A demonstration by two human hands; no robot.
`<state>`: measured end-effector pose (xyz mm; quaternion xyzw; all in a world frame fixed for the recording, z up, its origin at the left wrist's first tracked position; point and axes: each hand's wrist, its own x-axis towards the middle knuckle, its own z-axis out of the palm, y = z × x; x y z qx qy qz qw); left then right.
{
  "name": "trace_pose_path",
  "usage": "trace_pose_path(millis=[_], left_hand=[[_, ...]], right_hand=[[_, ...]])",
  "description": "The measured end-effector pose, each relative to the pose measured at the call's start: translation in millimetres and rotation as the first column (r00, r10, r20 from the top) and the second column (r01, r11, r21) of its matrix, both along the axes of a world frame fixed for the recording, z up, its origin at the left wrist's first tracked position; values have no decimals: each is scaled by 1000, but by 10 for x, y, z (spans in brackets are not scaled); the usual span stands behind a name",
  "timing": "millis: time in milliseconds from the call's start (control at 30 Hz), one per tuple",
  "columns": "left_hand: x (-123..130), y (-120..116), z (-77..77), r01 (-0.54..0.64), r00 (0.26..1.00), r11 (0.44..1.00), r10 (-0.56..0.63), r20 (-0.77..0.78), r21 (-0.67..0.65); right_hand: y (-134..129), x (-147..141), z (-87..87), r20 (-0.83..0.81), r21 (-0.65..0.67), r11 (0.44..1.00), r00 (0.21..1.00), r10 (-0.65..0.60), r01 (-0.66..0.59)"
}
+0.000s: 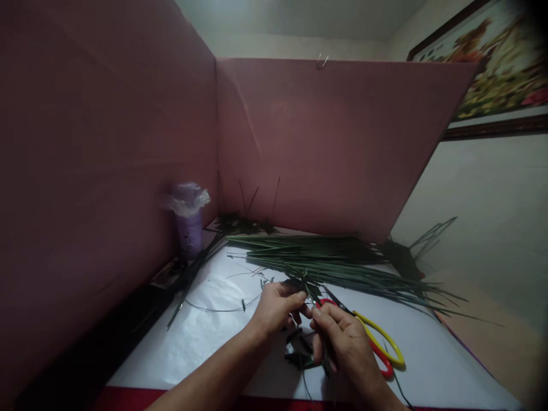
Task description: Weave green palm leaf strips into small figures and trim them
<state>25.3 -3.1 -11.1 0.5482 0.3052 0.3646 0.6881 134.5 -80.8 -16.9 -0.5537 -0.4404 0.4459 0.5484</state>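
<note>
I have my left hand (276, 308) and right hand (345, 337) pinching a green leaf strip (315, 290) at the frame's lower centre; scissors (377, 326) lie beside the right hand on the white counter (201, 348).

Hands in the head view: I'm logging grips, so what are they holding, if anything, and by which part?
Green leaf, by its near side, in the left hand; what the right hand grips, if anything, cannot be told.

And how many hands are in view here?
2: the left hand near the middle, and the right hand just beside it, both over the white surface. No others show.
</note>
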Motion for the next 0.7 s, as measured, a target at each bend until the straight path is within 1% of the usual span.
trace_pose_path(millis=[300,533,700], left_hand=[[7,-26,26,26,1000,1000,-25,-9,12],[6,-26,11,-16,1000,1000,16,3,-1],[12,-22,18,12,1000,1000,-12,0,7]], right_hand=[[-15,3,-5,-7,17,1000,1000,17,-17],[-30,-2,-11,3,31,1000,1000,0,0],[-10,5,-10,-5,30,1000,1000,5,-5]])
